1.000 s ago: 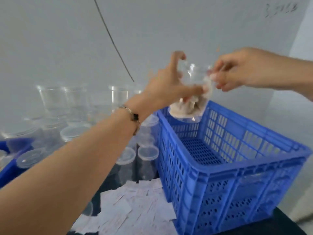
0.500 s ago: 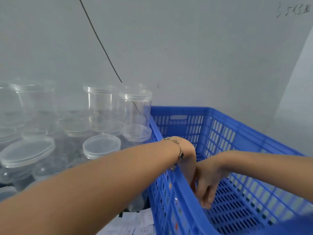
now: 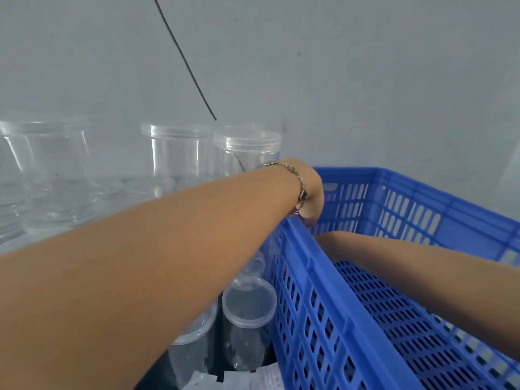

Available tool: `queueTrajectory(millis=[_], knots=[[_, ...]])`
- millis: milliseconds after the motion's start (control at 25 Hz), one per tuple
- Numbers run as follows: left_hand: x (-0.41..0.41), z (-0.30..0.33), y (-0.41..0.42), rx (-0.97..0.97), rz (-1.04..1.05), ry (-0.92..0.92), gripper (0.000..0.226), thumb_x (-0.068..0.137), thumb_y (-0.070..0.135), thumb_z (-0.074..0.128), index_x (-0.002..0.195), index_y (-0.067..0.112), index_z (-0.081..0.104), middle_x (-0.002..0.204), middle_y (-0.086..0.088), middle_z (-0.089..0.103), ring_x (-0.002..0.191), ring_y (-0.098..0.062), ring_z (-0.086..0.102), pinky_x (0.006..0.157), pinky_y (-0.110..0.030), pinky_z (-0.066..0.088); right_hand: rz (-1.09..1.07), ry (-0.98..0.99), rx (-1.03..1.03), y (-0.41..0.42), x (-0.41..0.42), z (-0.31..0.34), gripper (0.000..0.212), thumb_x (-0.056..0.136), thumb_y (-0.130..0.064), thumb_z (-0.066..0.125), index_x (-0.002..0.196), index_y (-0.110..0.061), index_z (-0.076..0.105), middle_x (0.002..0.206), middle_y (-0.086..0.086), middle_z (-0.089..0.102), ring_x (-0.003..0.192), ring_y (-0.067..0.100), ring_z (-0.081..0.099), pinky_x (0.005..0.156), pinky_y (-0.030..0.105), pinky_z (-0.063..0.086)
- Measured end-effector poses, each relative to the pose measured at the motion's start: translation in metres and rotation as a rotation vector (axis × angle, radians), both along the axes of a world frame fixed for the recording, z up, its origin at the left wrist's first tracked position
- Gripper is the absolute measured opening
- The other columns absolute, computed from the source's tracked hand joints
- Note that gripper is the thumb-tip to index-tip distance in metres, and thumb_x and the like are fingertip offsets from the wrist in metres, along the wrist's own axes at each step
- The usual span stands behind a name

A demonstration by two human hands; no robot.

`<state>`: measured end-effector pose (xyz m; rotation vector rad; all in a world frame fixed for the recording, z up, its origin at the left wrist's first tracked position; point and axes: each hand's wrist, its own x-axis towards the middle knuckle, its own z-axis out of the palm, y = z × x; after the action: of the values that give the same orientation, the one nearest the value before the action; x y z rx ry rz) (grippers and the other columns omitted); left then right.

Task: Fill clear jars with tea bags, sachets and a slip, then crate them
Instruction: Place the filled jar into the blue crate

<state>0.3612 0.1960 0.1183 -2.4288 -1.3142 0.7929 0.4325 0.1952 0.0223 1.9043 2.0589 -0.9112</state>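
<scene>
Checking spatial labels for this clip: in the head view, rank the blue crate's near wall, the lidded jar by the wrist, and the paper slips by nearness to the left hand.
1. Blue crate's near wall, touching the left hand.
2. Lidded jar, just behind the wrist.
3. Paper slips, bottom edge, farthest.

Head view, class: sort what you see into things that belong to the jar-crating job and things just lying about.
Job: blue crate; lidded clear jars; paper slips; left hand reaching into the crate.
Lying about: dark cord against the wall; bracelet.

Jar gone from view since a second ago, both hands now sunk behind the crate (image 3: 323, 277) wall at 12 o'clock, left hand (image 3: 311, 204) barely showing, right wrist probably lower.
</scene>
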Motion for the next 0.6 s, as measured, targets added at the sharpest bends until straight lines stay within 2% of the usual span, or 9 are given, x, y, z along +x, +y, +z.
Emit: queueTrajectory(millis=[40,80,160,200,280,360,440,560,600], knots=[[-0.003,-0.001,0.004,0.015,-0.002,-0.042,0.027,0.095,0.034,0.05,0.096,0.012,0.067,0.094,-0.002,0.057,0.079,-0.019,0.051,0.078,-0.032,0.044,0.005,0.054,-0.044,0.0,-0.003,0.002,0.034,0.101,-0.009,0.037,0.13,-0.023,0.024,0.098,-0.01,0.038,0.087,0.007,0.044,0.085,0.027,0.032],[-0.004,-0.003,0.007,0.036,-0.013,-0.086,0.02,0.094,0.03,0.051,0.09,0.015,0.064,0.095,-0.002,0.058,0.08,-0.02,0.052,0.077,-0.032,0.044,-0.007,0.11,-0.04,0.0,-0.003,0.006,0.032,0.101,-0.008,0.037,0.125,-0.026,0.025,0.1,-0.011,0.035,0.09,0.008,0.043,0.085,0.029,0.033],[-0.006,0.0,-0.003,0.05,-0.065,-0.128,0.018,0.093,0.026,0.051,0.081,0.019,0.062,0.097,0.0,0.063,0.089,-0.021,0.06,0.083,-0.033,0.049,-0.031,0.17,0.094,0.003,0.004,0.018,0.015,0.101,-0.009,0.037,0.104,-0.023,0.043,0.102,-0.006,0.044,0.09,0.011,0.048,0.085,0.036,0.041],[-0.008,0.006,-0.009,0.06,-0.106,-0.187,0.022,0.093,0.025,0.05,0.074,0.021,0.061,0.094,0.001,0.064,0.09,-0.022,0.062,0.084,-0.036,0.051,-0.049,0.18,0.154,0.003,0.009,0.029,0.015,0.1,-0.009,0.039,0.103,-0.018,0.051,0.105,-0.001,0.052,0.092,0.014,0.053,0.09,0.039,0.045],[-0.014,0.027,-0.025,0.137,-0.178,-0.323,0.027,0.092,0.022,0.049,0.066,0.02,0.058,0.084,0.001,0.065,0.078,-0.021,0.061,0.07,-0.034,0.049,-0.08,0.22,0.277,-0.003,0.017,0.057,0.023,0.097,-0.01,0.045,0.118,-0.011,0.054,0.116,0.004,0.058,0.105,0.019,0.059,0.095,0.038,0.05],[-0.027,0.049,-0.043,0.35,-0.222,-0.451,0.013,0.089,0.021,0.052,0.084,0.016,0.064,0.095,-0.003,0.066,0.079,-0.02,0.06,0.064,-0.029,0.041,-0.152,0.403,0.454,-0.014,0.015,0.084,0.026,0.095,-0.009,0.049,0.121,-0.011,0.052,0.118,0.004,0.061,0.106,0.018,0.061,0.091,0.033,0.052],[-0.046,0.062,-0.051,0.586,-0.173,-0.547,0.027,0.088,0.021,0.054,0.113,0.015,0.061,0.118,-0.008,0.058,0.108,-0.025,0.055,0.08,-0.031,0.038,-0.207,0.615,0.578,-0.024,0.005,0.101,0.027,0.092,-0.003,0.05,0.118,-0.011,0.056,0.119,0.006,0.062,0.108,0.019,0.061,0.092,0.032,0.051],[-0.079,0.057,-0.066,0.638,0.122,-0.68,0.039,0.092,0.025,0.05,0.127,0.008,0.05,0.133,-0.014,0.048,0.125,-0.03,0.042,0.1,-0.034,0.034,-0.172,0.754,0.517,-0.04,-0.023,0.115,0.041,0.09,0.007,0.044,0.129,-0.006,0.052,0.122,0.009,0.059,0.107,0.019,0.057,0.099,0.031,0.045],[-0.086,0.051,-0.071,0.604,0.206,-0.677,0.042,0.093,0.029,0.051,0.129,0.007,0.048,0.134,-0.015,0.047,0.126,-0.031,0.042,0.101,-0.035,0.033,-0.143,0.757,0.484,-0.046,-0.032,0.116,0.041,0.089,0.011,0.04,0.123,-0.005,0.055,0.112,0.008,0.061,0.101,0.019,0.056,0.097,0.03,0.044]])
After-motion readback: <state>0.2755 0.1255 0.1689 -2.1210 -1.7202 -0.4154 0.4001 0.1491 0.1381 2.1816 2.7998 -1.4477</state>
